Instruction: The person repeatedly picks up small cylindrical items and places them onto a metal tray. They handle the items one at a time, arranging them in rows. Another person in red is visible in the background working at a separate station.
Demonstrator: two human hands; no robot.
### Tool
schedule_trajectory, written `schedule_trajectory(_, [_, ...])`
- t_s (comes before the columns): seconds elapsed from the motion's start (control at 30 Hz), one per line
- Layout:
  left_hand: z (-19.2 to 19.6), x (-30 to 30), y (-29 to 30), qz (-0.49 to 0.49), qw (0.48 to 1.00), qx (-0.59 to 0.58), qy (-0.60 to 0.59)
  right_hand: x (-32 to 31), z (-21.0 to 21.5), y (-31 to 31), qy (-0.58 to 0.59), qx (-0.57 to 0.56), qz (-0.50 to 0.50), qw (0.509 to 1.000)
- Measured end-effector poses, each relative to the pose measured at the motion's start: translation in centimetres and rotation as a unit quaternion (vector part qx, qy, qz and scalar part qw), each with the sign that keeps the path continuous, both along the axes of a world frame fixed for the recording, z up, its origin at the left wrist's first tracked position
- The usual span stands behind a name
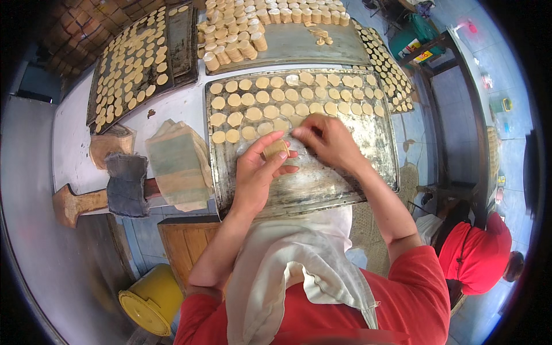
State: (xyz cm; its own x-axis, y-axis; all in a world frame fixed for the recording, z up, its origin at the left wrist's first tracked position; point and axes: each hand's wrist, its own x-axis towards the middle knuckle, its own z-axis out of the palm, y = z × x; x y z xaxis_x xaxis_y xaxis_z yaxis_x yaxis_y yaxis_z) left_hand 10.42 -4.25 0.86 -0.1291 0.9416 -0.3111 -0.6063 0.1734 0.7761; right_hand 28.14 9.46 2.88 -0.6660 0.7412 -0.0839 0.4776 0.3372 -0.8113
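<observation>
In the head view, looking down, your left hand (256,172) grasps a small stack of pale rounds (276,150) between thumb and fingers, above the middle of a dark metal baking tray (339,184). Your right hand (330,142) hangs just beside it, fingertips bunched low by the front row of loose rounds (232,135); whether they pinch a round, you cannot be told from here — the fingertips hide it. What could go wrong: the rounds look thin and soft, so one peeled up by its edge could tear or fold if it sticks to the tray. The stack could slide apart, too, if your left thumb eases or the pieces sit out of line. Your right knuckles, close over the nearby rows, might also smear or shift rounds there. As for direction, the stack is tilted in your fingers, its layered side seemingly turned up toward the camera; its long axis appears to run roughly left to right — its small size leaves that uncertain, and neither end reads clearly as the front.
</observation>
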Motion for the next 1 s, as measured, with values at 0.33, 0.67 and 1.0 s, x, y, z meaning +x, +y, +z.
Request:
schedule_trajectory(0.33, [0.7, 1.4, 1.0, -0.017, 0.999, -0.021, 0.028, 2.3, 0.6, 0.8, -0.043, 0.081, -0.044, 0.995])
schedule_trajectory(0.67, [0.8, 3.0, 1.8, 0.000, 1.000, -0.007, 0.013, 5.0, 0.5, 1.0, 0.095, -0.173, 0.010, 0.980])
schedule_trajectory(1.0, [0.4, 2.7, 1.6, -0.037, 0.990, -0.089, 0.100, 5.0, -0.3, 0.6, 0.094, -0.042, 0.053, 0.993])
